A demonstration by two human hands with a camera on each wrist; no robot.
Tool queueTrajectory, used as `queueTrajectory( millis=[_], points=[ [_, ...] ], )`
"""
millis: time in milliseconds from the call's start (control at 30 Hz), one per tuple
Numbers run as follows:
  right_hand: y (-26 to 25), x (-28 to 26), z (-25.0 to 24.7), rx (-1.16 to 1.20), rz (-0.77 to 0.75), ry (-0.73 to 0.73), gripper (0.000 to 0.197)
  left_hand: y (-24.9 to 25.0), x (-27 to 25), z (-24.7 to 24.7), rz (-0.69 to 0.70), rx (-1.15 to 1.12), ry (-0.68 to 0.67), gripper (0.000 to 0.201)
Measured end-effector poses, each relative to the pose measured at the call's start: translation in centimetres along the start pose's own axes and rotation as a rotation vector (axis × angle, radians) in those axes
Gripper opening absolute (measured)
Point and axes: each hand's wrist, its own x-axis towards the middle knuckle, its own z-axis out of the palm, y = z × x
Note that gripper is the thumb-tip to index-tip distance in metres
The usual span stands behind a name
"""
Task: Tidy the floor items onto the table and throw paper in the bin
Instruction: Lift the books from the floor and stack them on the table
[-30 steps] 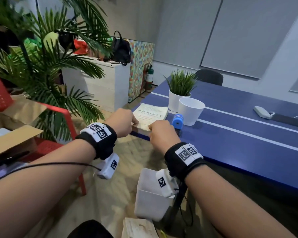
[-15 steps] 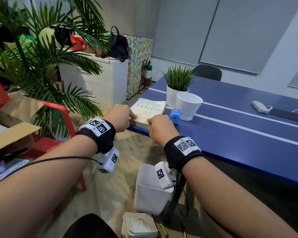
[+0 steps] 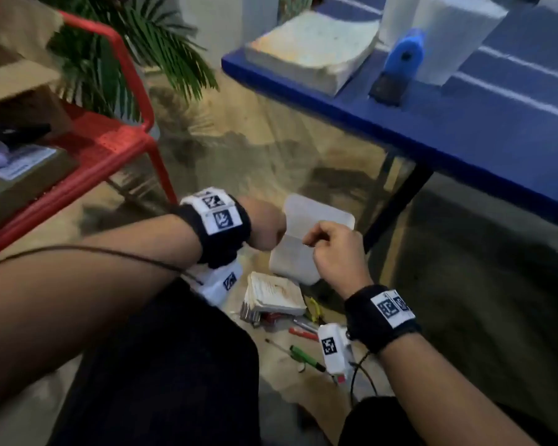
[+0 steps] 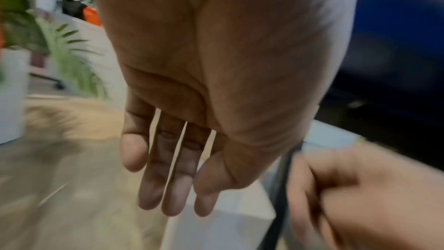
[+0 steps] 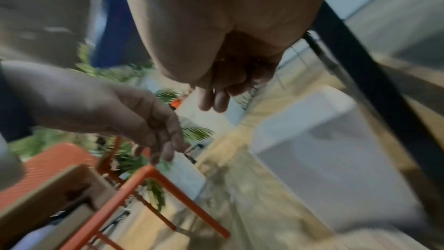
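We see the blue table point(image 3: 464, 130) filling the upper right of the head frame, with one book point(image 3: 313, 49) already lying flat at its near corner, beside a blue sharpener-like gadget point(image 3: 403, 56) and a white pot point(image 3: 448, 33); cover text too blurred to read. The red chair point(image 3: 110, 146) with cardboard boxes sits upper left.

The white bin point(image 3: 306, 239) stands on the floor at frame centre, by the table leg. We judge it light, rigid plastic, easy to tip, so paper should drop in from above.

Just below the bin lies a second book point(image 3: 274, 294), a small paperback. We judge it light, a bit floppy and worn; take it by the spine edge or pinch across the covers. Its cover print is not readable.

Smaller stuff at lower centre: a green pen point(image 3: 303, 355), a red pen point(image 3: 302, 333), bits of metal we cannot name. Thin, light, likely to roll; pinch each mid-shaft.

Left hand point(image 3: 264, 226) hangs over the bin, fingers straight and relaxed in the left wrist view, holding nothing. Right hand point(image 3: 335, 249) is loosely curled, thumb and forefinger near each other; nothing visible between them, though blur limits certainty. Wristbands carry square marker tags, no readable words.
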Motion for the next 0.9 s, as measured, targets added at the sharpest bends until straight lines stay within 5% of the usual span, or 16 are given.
queueTrajectory(
  millis=[67, 167, 300, 367, 500, 667, 900],
  points=[
    [5.0, 0.4, 3.2, 0.040, 0.159, -0.135, 0.038, -1.7, 6.4, 2.9, -0.057, 0.056, -0.176, 0.006],
    [12.8, 1.2, 8.1, 0.071, 0.375, -0.313, 0.031, -5.9, 18.6, 11.8, -0.159, -0.022, -0.396, 0.030],
    [20.7, 0.8, 13.6, 0.319, 0.756, -0.408, 0.015, -8.3, 30.2, 27.5, -0.278, -0.260, -0.464, 0.020],
    [23.3, -0.1, 16.1, 0.477, 0.906, -0.444, 0.010, -6.3, 30.5, 31.2, -0.397, -0.400, -0.389, 0.030],
    [26.3, -1.7, 20.3, 0.666, 1.040, -0.453, 0.010, -1.8, 23.8, 28.4, -0.562, -0.632, -0.267, 0.074],
    [26.9, -2.2, 23.1, 0.758, 1.064, -0.420, 0.011, -3.1, 27.2, 35.6, -0.852, -1.045, -0.120, 0.110],
    [26.8, -1.2, 25.0, 0.878, 1.179, -0.351, 0.033, -2.4, 25.9, 33.1, -0.722, -1.045, -0.100, 0.058]
  ],
)
